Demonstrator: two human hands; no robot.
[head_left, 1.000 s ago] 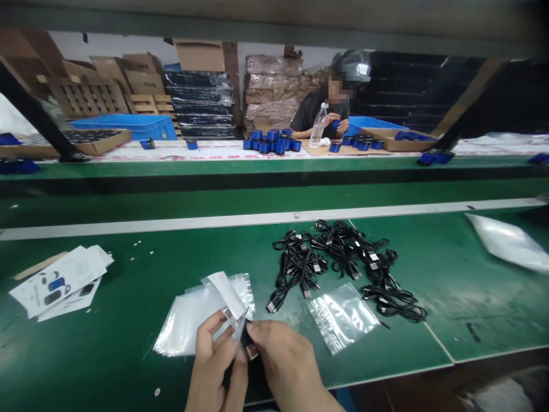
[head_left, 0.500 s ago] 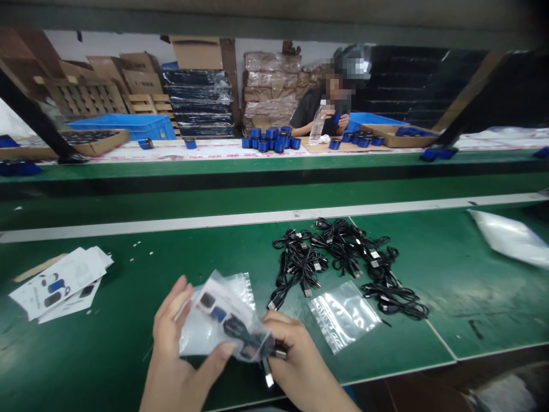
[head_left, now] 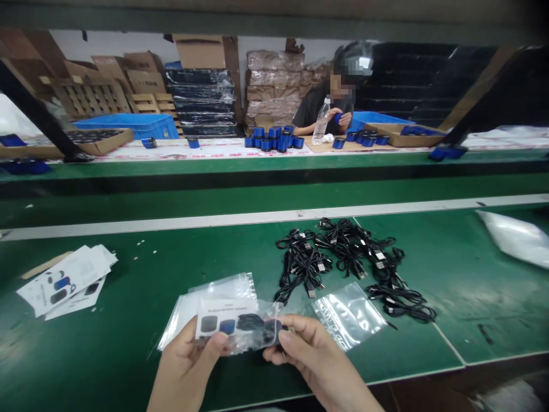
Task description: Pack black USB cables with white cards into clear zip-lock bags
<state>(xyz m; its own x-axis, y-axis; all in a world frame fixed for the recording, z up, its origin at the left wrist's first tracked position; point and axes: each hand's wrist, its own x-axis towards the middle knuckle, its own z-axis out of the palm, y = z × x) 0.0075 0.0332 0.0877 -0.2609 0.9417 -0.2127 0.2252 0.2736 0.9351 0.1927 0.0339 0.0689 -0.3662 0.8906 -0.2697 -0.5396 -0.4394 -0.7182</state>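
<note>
A clear plastic bag (head_left: 234,342) with a printed leaflet (head_left: 218,309) inside it is held level between my hands. My left hand (head_left: 189,355) pinches its left end, thumb on the front. At the bag's right end, my right hand (head_left: 300,346) is closed on the black USB cable (head_left: 253,321), which lies partly inside the bag; its plug end is mostly hidden by the fingers. Under the held bag lies a stack of clear bags (head_left: 184,306). To the right, one more clear zip bag (head_left: 351,315) rests beside a heap of coiled black cables (head_left: 343,252).
Printed leaflets (head_left: 68,280) lie on the green table (head_left: 141,320) at left. A white plastic packet (head_left: 514,237) is at far right. Beyond, a raised shelf carries blue cylinders (head_left: 274,139) and a bottle (head_left: 321,123); a person (head_left: 315,111) sits behind it.
The bag has turned from slanted to level and come lower. My left fingers, spread before, now pinch its left end. The cable plugs that stuck out are now mostly covered by my right hand.
</note>
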